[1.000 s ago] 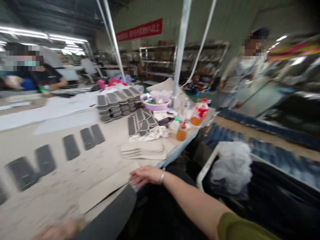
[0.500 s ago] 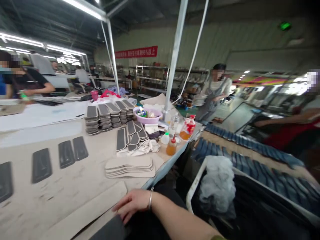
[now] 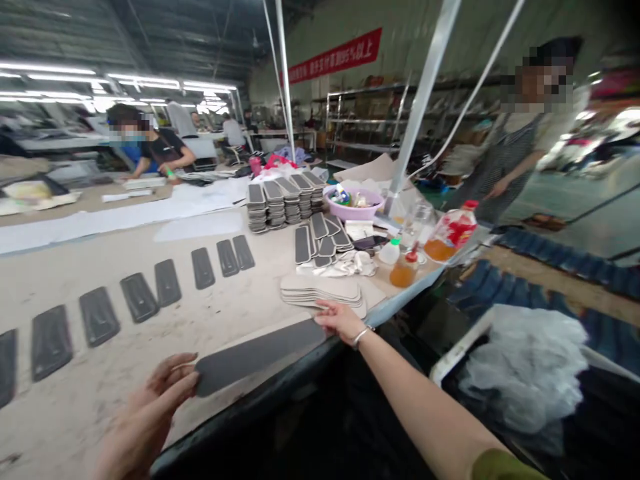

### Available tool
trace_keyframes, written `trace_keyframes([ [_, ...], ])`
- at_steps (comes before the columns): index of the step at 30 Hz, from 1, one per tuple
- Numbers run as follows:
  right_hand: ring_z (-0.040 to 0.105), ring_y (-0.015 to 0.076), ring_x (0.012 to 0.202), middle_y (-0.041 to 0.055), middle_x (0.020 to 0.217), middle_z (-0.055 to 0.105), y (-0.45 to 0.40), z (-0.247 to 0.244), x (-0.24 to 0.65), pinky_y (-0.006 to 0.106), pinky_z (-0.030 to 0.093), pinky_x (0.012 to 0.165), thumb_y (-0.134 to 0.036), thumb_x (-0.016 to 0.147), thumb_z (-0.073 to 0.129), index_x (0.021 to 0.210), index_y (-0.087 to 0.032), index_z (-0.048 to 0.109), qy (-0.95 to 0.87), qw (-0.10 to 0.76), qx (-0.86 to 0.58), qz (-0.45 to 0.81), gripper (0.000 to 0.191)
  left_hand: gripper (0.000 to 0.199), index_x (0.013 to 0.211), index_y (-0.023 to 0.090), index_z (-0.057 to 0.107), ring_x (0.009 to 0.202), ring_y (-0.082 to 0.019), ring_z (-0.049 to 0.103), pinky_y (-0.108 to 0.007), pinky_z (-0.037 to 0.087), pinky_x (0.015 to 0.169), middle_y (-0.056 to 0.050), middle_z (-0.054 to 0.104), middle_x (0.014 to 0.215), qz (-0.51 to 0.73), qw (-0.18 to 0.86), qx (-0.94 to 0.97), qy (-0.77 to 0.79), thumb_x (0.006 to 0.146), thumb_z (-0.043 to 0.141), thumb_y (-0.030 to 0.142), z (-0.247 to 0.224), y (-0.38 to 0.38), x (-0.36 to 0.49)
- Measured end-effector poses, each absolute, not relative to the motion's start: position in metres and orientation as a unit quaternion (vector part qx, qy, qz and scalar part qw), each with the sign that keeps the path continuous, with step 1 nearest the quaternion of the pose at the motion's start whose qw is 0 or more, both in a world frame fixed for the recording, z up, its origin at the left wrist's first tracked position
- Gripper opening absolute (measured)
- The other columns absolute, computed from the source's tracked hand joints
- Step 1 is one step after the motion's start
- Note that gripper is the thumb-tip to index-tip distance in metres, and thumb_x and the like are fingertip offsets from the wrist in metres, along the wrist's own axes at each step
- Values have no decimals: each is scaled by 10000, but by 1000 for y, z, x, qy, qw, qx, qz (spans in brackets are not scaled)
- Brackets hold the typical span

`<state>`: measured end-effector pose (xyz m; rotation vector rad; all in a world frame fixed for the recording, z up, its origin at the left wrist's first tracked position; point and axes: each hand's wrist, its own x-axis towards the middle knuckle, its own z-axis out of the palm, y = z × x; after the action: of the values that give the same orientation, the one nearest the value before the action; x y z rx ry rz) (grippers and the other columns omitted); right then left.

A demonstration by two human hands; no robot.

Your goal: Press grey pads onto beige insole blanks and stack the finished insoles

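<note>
A long dark grey panel (image 3: 260, 357) lies near the table's front edge, stretched between my two hands. My left hand (image 3: 155, 407) pinches its left end between thumb and fingers. At the other end, my right hand (image 3: 343, 321) grips the panel's right corner, with a silver bangle on the wrist. Just beyond my right hand sits a stack of beige pieces (image 3: 320, 291) with rounded ends. Several smaller dark grey pieces (image 3: 140, 298) lie in a slanting row across the table to the left.
Stacks of grey pieces with pale borders (image 3: 285, 200) stand farther back, beside a purple basin (image 3: 357, 203). Bottles of amber liquid (image 3: 404, 270) stand near the right table edge. Crumpled plastic (image 3: 525, 367) fills a white-rimmed bin at right. A person in an apron (image 3: 500, 160) stands beyond.
My left hand has come into view at the panel's left end. The panel now lies fully in view, with my right hand at its right end. The view has swung left.
</note>
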<state>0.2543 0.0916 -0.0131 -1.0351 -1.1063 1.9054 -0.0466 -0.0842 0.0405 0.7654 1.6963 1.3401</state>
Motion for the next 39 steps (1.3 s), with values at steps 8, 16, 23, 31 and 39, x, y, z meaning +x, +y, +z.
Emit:
trace_keyframes([
  [8,556,93,556,-37,712,613,100,-29,242,221,457,523,-214,562,695,1097,-180,522,-571,342,-480,571,563,564,922,153,527,608,-146,548,-240,403,528,-12,595,659,456,388,302,742,505,722,478,21,-63,-50],
  [16,564,96,547,-34,706,623,128,-19,232,228,474,553,-230,607,666,1050,-180,549,-664,276,-470,512,461,530,922,160,516,581,-137,550,-234,397,517,-6,603,652,449,358,310,758,524,683,467,13,-51,-59],
  [23,557,94,551,-51,655,599,126,-29,221,227,460,590,-244,622,663,912,-190,580,-743,245,-480,397,306,430,939,180,484,406,-108,463,-214,311,404,45,543,530,363,345,318,805,588,595,402,-3,-44,-66],
  [31,578,96,568,-36,679,623,121,-27,223,224,463,608,-247,659,629,900,-193,580,-778,241,-468,342,252,289,894,190,524,445,-124,509,-232,333,439,38,573,544,266,276,337,860,656,574,347,-3,-42,-64],
  [39,618,105,620,-9,765,658,121,-26,224,233,503,652,-221,680,600,965,-195,593,-784,217,-465,350,286,214,911,196,559,701,-153,591,-253,406,627,-19,634,743,250,176,403,863,730,518,304,-15,-44,-60],
])
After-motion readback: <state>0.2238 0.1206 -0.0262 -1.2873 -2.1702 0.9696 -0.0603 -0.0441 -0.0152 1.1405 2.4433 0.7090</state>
